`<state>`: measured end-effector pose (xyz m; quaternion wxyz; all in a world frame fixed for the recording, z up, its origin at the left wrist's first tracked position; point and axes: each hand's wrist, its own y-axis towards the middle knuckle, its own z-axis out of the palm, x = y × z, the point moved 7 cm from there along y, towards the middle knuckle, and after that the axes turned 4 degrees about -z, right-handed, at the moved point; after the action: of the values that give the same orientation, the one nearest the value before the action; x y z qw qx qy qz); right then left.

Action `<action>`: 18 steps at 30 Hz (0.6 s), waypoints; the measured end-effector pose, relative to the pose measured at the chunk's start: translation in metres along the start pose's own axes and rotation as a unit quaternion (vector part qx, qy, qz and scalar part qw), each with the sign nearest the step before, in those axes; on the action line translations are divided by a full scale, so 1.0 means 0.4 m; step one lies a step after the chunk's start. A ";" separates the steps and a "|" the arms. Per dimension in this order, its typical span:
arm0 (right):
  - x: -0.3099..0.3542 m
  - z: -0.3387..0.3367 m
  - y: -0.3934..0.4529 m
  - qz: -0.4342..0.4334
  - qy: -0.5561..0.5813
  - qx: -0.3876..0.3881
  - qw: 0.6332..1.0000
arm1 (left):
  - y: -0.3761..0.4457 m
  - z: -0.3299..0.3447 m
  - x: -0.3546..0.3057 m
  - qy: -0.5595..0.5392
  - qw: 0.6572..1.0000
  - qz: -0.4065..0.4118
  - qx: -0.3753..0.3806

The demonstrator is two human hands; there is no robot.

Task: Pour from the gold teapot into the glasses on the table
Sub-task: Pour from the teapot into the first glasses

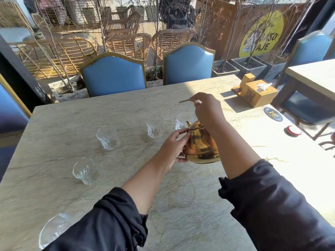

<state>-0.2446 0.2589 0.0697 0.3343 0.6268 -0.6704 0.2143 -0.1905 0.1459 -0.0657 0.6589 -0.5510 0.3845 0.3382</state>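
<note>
The gold teapot (201, 145) stands on the marble table (126, 109), right of centre. My left hand (174, 147) grips its left side, fingers up against the rim. Above it, my right hand (208, 111) pinches the thin gold handle (186, 101), which is raised over the pot. Several clear glasses stand around: one (183, 121) just behind the spout, one (155, 126) to its left, one (108, 137) further left, one (86, 171) nearer me, and one (54, 230) at the near left edge, partly hidden by my left sleeve. All look empty.
A wooden tissue box (255, 92) sits at the far right of the table, with a dark round coaster (273, 114) and a small red and white lid (293, 130) near the right edge. Two blue chairs (114, 75) stand behind the table. Another table is at right.
</note>
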 end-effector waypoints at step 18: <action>-0.048 0.018 -0.105 0.044 0.093 -0.080 0.992 | -0.012 -0.033 0.028 0.034 0.999 0.023 0.027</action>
<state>-0.2047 0.2622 0.0455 0.4343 0.5456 -0.6782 0.2319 -0.1827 0.1322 -0.0744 0.6523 -0.5352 0.4280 0.3238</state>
